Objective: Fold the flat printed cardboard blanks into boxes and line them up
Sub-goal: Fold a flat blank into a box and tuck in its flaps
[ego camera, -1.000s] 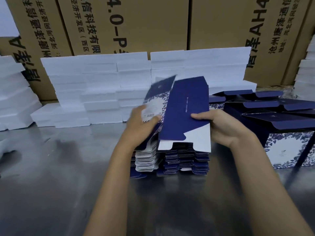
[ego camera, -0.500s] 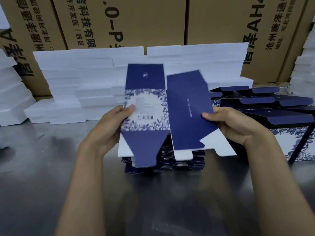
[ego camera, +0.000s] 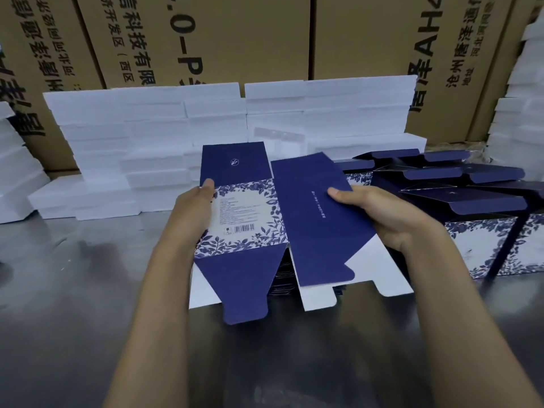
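Observation:
A navy blank with a blue leaf print and a barcode panel is spread open between my hands above the table. My left hand grips its left edge, thumb on the printed face. My right hand grips the plain navy panel on the right, thumb on top. White inner flaps hang at the bottom. Under the blank lies the stack of flat blanks, mostly hidden. Several folded navy boxes with open lids stand in a row at the right.
Stacks of white foam slabs line the back of the dark shiny table, with more at the far left and right. Large brown cartons form a wall behind them.
The blank, lifted off the stack, has been pulled wider and flatter between my hands. The barcode panel has turned to face me and both hands have moved apart.

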